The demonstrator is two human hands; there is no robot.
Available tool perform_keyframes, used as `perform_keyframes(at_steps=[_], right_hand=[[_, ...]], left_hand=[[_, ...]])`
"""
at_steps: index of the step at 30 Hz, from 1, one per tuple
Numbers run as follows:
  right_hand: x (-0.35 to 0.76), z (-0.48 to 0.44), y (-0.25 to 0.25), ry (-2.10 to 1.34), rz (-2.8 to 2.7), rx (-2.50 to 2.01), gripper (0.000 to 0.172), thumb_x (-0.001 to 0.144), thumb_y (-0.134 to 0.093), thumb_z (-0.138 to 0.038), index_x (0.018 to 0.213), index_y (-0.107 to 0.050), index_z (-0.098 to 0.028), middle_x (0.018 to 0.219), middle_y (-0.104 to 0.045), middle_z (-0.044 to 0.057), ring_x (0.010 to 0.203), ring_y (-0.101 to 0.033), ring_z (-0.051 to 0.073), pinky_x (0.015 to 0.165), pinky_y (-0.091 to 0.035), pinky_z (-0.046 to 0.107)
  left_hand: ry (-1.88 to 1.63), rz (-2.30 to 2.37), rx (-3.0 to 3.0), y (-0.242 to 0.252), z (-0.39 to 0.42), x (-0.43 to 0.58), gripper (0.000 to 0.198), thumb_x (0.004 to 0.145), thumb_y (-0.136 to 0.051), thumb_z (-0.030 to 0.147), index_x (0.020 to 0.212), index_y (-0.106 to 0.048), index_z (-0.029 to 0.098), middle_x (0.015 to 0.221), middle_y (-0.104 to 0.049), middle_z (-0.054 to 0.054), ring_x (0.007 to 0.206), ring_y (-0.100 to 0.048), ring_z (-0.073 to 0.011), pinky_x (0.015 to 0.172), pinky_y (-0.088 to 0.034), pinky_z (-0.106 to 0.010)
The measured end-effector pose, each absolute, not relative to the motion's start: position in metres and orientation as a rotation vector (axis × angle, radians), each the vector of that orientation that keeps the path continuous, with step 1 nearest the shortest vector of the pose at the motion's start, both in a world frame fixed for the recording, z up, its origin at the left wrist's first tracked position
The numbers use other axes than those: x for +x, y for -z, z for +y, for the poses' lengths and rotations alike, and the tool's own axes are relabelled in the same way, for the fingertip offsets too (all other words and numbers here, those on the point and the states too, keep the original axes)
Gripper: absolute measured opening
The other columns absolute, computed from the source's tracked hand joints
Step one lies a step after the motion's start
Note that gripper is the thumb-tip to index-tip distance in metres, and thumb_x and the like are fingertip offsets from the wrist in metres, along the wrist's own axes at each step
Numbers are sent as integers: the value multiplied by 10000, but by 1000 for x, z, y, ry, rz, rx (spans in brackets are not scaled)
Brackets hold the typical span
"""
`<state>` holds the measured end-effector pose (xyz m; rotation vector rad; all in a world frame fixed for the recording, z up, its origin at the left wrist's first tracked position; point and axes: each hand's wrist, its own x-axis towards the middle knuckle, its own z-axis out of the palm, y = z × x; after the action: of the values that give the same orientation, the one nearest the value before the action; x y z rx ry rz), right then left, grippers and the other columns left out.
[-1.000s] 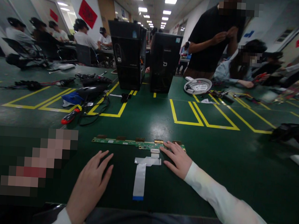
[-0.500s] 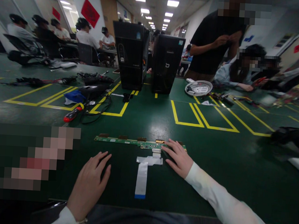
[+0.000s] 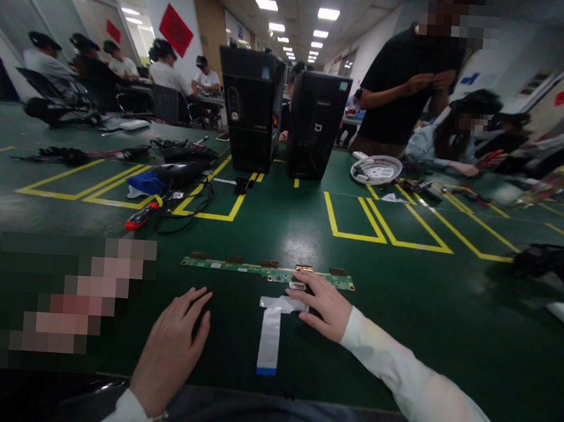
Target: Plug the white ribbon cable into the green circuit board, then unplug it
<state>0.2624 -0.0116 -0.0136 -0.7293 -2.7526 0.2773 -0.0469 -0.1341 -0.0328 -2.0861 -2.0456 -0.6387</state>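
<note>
Green table [image 3: 401, 295]: right hand [image 3: 321, 306] touches white ribbon cable [image 3: 269, 331]; tower labels [image 3: 265, 73] unreadable.

Dark green bench [image 3: 399, 320], yellow painted line boxes [image 3: 357, 238]. Long narrow green circuit board [image 3: 231, 266], gold-brown tabs. White flat ribbon cable [image 3: 269, 331], blue tip. Black computer towers [image 3: 250, 107]. Red-handled screwdriver [image 3: 139, 217].

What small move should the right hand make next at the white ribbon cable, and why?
Probably pinch the upper end of the white ribbon cable with the right hand. Its fingers rest just where the cable meets the narrow green circuit board, while the left hand lies flat on the table, apart from both.
</note>
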Motion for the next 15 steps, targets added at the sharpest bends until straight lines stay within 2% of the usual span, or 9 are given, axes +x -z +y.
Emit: perform_keyframes(at_steps=[9,15], right_hand=[[267,-14,13,-274,-2842,-811,529,911,-439,-487,1380,-453,-242,1491,-317,118,1374,-277,275,1110,-246,510],[301,-19,21,-153,-2791,-922,535,933,-372,-502,1404,-422,-253,1503,-298,111,1380,-275,257,1106,-274,490]], left_hand=[[652,-2051,-2078,34,-133,-47,405,930,-364,346,1224,-553,140,1272,-547,-139,1189,-510,-278,1018,-403,-468],[687,-2043,-2089,36,-133,-48,397,931,-365,345,1210,-560,141,1260,-552,-133,1192,-506,-270,1029,-393,-457]])
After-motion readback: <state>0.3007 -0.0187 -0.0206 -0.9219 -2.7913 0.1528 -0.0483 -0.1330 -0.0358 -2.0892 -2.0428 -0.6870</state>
